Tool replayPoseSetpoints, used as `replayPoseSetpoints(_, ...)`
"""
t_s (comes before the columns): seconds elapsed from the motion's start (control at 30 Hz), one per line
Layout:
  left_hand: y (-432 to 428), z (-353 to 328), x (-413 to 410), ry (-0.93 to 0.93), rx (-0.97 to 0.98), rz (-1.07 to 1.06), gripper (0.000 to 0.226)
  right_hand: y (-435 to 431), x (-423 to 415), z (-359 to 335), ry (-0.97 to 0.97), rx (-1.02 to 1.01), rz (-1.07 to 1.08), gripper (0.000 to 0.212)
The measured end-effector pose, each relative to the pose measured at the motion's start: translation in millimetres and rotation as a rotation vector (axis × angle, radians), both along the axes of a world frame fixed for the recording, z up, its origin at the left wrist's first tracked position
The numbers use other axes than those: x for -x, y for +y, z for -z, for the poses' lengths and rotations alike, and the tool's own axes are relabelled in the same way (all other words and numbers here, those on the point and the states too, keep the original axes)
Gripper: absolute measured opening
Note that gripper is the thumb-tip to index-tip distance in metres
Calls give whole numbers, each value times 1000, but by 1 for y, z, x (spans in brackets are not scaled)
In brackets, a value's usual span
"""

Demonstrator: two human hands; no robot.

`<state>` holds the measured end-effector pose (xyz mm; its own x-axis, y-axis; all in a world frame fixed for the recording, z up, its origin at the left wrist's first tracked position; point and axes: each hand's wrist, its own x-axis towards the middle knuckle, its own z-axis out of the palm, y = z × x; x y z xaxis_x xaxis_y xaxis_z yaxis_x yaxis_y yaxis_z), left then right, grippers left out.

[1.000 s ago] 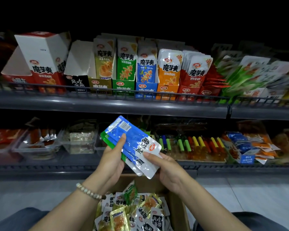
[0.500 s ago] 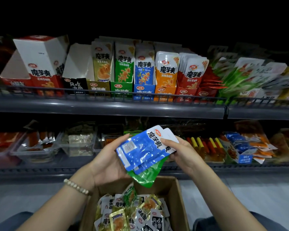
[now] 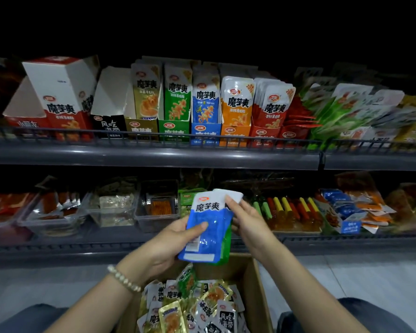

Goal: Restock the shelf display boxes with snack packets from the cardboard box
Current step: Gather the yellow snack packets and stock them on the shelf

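Both hands hold one small fan of snack packets point(image 3: 208, 234) upright above the cardboard box point(image 3: 258, 289), in front of the lower shelf point(image 3: 58, 243). It has a blue packet point(image 3: 209, 227) in front, a second white top showing behind it and one green packet point(image 3: 226, 243) at the back, so at least three. The left hand point(image 3: 168, 241) has its grip grasping the lower half, thumb across the blue face. The right hand point(image 3: 250, 219) pinches the white top edge. The box holds many loose packets, too jumbled to count. On the upper shelf point(image 3: 154, 155) at least six display boxes point(image 3: 205, 132) stand side by side: black, gold, green, blue, orange, red.
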<state>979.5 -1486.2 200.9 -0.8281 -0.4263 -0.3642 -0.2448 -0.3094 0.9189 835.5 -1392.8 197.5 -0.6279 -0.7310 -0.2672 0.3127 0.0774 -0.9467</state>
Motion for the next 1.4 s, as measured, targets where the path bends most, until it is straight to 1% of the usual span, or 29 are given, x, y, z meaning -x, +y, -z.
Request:
replayPoseSetpoints(0.07, 3, 6, 5, -13, 135, -82, 31, -4, -14, 5, -64, 23, -48, 31)
replayPoseSetpoints(0.13, 3, 12, 8, -43, 204, -142, 36, -7, -25, 5, -219, 83, -84, 37)
replayPoseSetpoints(0.2, -1, 16, 8, -93, 240, -176, 37, -9, -32, 4, -351, 150, -112, 43)
replayPoseSetpoints(0.27, -5, 18, 10, -120, 153, -126, 47, -11, -37, 4, -410, 188, -140, 52)
replayPoseSetpoints(0.3, -5, 14, 8, -104, 75, -79, 47, -12, -40, 4, -429, 199, -151, 55)
replayPoseSetpoints(0.33, -5, 9, 6, -85, 26, -38, 40, -13, -42, 4, -444, 202, -155, 57)
replayPoseSetpoints(0.37, -7, 7, 5, -79, 7, -17, 37, -14, -45, 5, -448, 201, -158, 57)
replayPoseSetpoints(0.4, -10, 6, 4, -80, 4, -26, 39, -15, -46, 5, -440, 202, -162, 56)
replayPoseSetpoints(0.47, -16, 6, 3, -55, -46, -96, 49, -16, -46, 3, -380, 204, -171, 50)
replayPoseSetpoints(0.5, -20, 6, 3, -31, -100, -152, 46, -15, -43, 2, -320, 203, -180, 45)
replayPoseSetpoints(0.57, -23, 3, 1, 14, -208, -234, 31, -15, -38, 0, -95, 151, -183, 34)
replayPoseSetpoints(0.63, -24, -4, 0, 30, -276, -250, 27, -14, -33, -2, 163, 63, -152, 28)
replayPoseSetpoints(0.7, -24, -7, -2, 47, -310, -256, 25, -13, -30, -2, 299, 10, -126, 37)
replayPoseSetpoints(0.73, -23, -8, -3, 45, -326, -256, 25, -12, -29, -1, 310, 4, -139, 45)
replayPoseSetpoints(0.83, -20, -13, -5, 51, -325, -217, 23, -11, -23, -1, 214, -1, -194, 68)
replayPoseSetpoints(0.87, -19, -15, -6, 53, -310, -199, 26, -11, -21, -2, 196, -4, -203, 73)
replayPoseSetpoints(0.93, -19, -19, -8, 56, -274, -163, 41, -10, -19, -8, 194, -2, -220, 83)
replayPoseSetpoints(0.97, -20, -21, -10, 56, -259, -145, 44, -10, -18, -12, 196, 2, -228, 87)
replayPoseSetpoints(1.0, -22, -25, -12, 59, -248, -133, 42, -8, -17, -16, 202, 6, -237, 91)
replayPoseSetpoints(1.07, -24, -34, -17, 88, -235, -116, 27, -7, -15, -28, 248, 3, -251, 96)
replayPoseSetpoints(1.1, -26, -37, -20, 98, -228, -117, 22, -7, -14, -35, 280, 0, -256, 98)
replayPoseSetpoints(1.23, -39, -51, -21, 123, -136, -164, 21, -20, -8, -63, 388, -4, -282, 102)
replayPoseSetpoints(1.27, -45, -56, -21, 134, -118, -189, 17, -24, -5, -71, 424, -14, -297, 98)
replayPoseSetpoints(1.33, -61, -69, -19, 167, -104, -247, 13, -31, 1, -88, 470, -26, -317, 85)
replayPoseSetpoints(1.4, -79, -82, -17, 214, -99, -274, 14, -39, 6, -104, 493, -31, -328, 74)
